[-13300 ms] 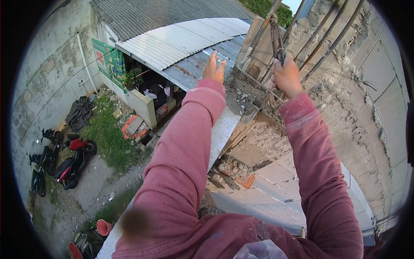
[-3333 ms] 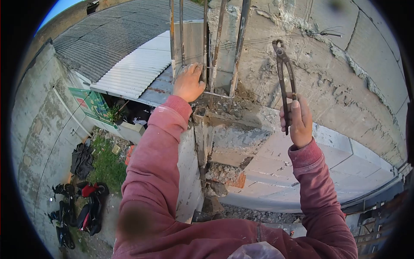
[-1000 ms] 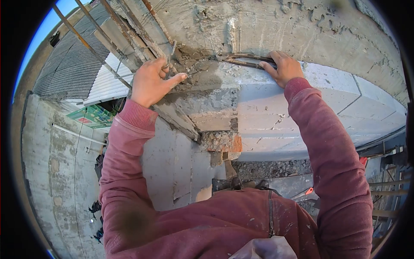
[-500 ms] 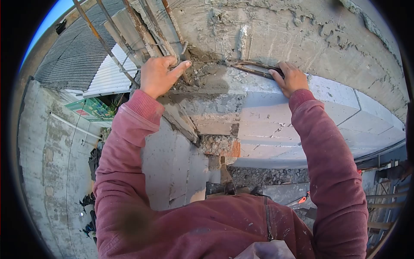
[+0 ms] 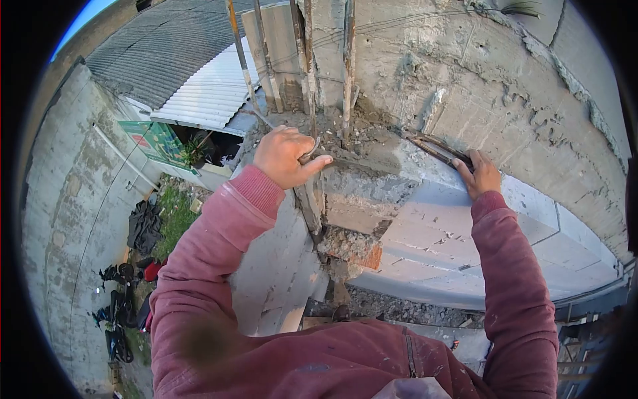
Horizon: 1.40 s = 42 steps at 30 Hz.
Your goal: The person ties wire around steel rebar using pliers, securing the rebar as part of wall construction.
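The right hand (image 5: 484,175) is closed on the handle ends of a pair of pincers (image 5: 430,145), its thumb on the near side and its fingers on the far side. The pincers lie along the top of the pale block wall (image 5: 438,223), close to the rough concrete wall (image 5: 492,100), their head pointing toward the rebar and their handles slightly spread.

The left hand (image 5: 286,157) is well apart from the pincers, its fingers curled and its thumb stretched out toward the right hand. A bent metal end (image 5: 314,147) shows between thumb and fingers; how firmly the hand grips it, one cannot tell.

Just beyond the left hand, rusty rebar (image 5: 348,73) stands up from crumbled mortar (image 5: 372,136), with a board (image 5: 269,50) behind some of the bars. Below the mortar, a broken brick (image 5: 372,257) sticks out at the end of the block wall.

Farther out to the left are a corrugated roof (image 5: 166,53), a green banner (image 5: 153,141) and, down on the ground, a crumpled dark sheet (image 5: 144,226) near parked motorcycles (image 5: 119,309).
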{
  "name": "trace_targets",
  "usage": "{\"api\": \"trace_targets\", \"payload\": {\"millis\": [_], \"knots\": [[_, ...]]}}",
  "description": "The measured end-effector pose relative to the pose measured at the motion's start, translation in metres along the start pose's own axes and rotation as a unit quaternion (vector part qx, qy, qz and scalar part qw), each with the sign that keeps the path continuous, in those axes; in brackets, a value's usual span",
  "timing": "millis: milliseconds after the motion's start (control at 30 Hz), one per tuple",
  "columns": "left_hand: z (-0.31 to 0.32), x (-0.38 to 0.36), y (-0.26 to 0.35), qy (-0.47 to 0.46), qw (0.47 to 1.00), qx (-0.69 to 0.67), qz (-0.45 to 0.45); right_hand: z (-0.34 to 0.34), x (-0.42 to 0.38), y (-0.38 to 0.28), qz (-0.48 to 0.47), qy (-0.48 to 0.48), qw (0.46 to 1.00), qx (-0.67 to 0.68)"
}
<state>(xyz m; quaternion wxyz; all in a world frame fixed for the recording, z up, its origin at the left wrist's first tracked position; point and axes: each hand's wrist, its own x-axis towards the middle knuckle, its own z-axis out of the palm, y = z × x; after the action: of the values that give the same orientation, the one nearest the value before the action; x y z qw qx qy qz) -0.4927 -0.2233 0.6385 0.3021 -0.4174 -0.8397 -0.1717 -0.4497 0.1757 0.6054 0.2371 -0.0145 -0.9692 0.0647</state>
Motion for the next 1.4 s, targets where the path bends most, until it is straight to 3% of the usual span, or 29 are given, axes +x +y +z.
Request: {"api": "trace_targets", "payload": {"millis": [33, 133, 267, 467, 567, 700, 800, 833, 933, 1033, 1167, 1233, 1333, 1367, 1400], "knots": [[0.004, 0.0, -0.005, 0.052, 0.998, 0.018, 0.013, 0.0, -0.001, 0.001, 0.003, 0.001, 1.0, 0.005], [-0.014, 0.009, -0.016, 0.068, 0.995, 0.061, 0.038, 0.005, -0.001, 0.006, -0.004, 0.006, 1.0, 0.021], [-0.05, 0.032, -0.039, 0.121, 0.987, 0.016, 0.102, 0.007, 0.0, 0.01, -0.016, 0.028, 0.999, 0.034], [-0.076, 0.082, -0.082, 0.29, 0.95, -0.089, 0.07, 0.006, 0.0, 0.01, -0.004, 0.027, 0.998, 0.058], [-0.081, 0.11, -0.104, 0.319, 0.94, -0.085, 0.087, 0.003, 0.0, 0.008, 0.003, 0.023, 0.998, 0.064], [-0.091, 0.125, -0.135, 0.344, 0.917, -0.202, -0.013, 0.0, 0.001, 0.006, -0.004, 0.03, 0.998, 0.055], [-0.097, 0.129, -0.139, 0.357, 0.922, -0.149, -0.001, 0.0, -0.001, 0.005, -0.003, 0.035, 0.997, 0.062], [-0.098, 0.127, -0.136, 0.345, 0.92, -0.182, -0.029, 0.001, -0.002, 0.006, -0.003, 0.036, 0.997, 0.062], [-0.099, 0.117, -0.13, 0.357, 0.907, -0.224, -0.001, -0.002, -0.001, 0.005, 0.009, 0.041, 0.996, 0.079], [-0.112, 0.095, -0.155, 0.397, 0.834, -0.383, -0.03, 0.0, -0.002, 0.005, 0.017, 0.042, 0.995, 0.084], [-0.125, 0.133, -0.177, 0.404, 0.788, -0.422, -0.194, 0.005, 0.001, 0.005, 0.013, 0.04, 0.996, 0.078], [-0.113, 0.176, -0.198, 0.39, 0.822, -0.354, -0.215, 0.004, 0.001, 0.004, 0.013, 0.048, 0.995, 0.089], [-0.105, 0.207, -0.2, 0.345, 0.805, -0.371, -0.309, 0.002, 0.002, 0.004, -0.002, 0.062, 0.995, 0.083], [-0.099, 0.206, -0.204, 0.35, 0.843, -0.334, -0.237, 0.002, 0.001, 0.004, 0.006, 0.059, 0.995, 0.081], [-0.1, 0.207, -0.201, 0.341, 0.836, -0.356, -0.239, 0.002, 0.004, 0.003, 0.013, 0.057, 0.995, 0.082]]}}
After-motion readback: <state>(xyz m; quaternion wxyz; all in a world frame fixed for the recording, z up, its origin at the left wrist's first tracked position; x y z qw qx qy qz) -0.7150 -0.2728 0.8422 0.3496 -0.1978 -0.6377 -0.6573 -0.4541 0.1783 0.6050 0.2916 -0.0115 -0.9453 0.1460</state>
